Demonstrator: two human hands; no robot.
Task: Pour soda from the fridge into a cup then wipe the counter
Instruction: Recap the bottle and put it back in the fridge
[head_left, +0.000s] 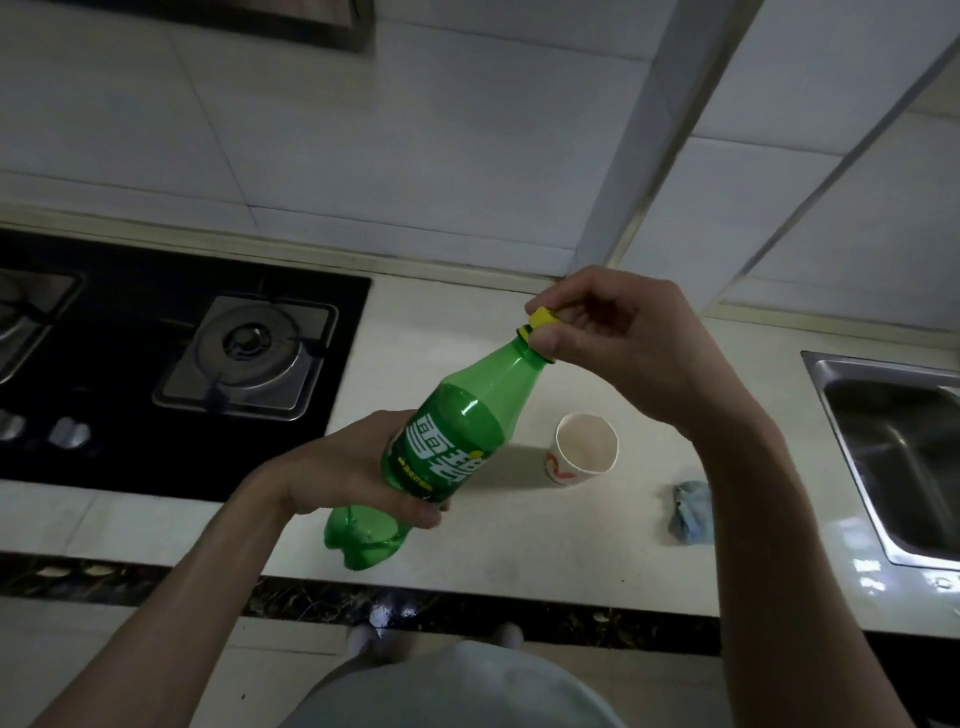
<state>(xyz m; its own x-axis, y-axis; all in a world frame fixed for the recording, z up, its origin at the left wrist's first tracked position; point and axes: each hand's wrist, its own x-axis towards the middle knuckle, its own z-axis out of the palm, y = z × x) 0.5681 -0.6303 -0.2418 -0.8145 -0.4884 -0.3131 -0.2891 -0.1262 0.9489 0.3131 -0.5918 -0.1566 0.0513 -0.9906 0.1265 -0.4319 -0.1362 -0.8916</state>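
Green plastic soda bottle (467, 415) is out of the fridge and held tilted above the pale stone counter (441, 322): left hand (353, 467) wraps its labelled middle, right hand (623, 343) pinches the yellow screw cap (543, 317) at the neck. Whether the cap is already free of the thread I cannot tell. White paper cup (587, 449) stands upright just beyond the bottle and looks dry inside, so pouring is not yet done, and wiping waits too, with the crumpled blue cloth (691, 512) lying untouched near the steel sink (883, 441).
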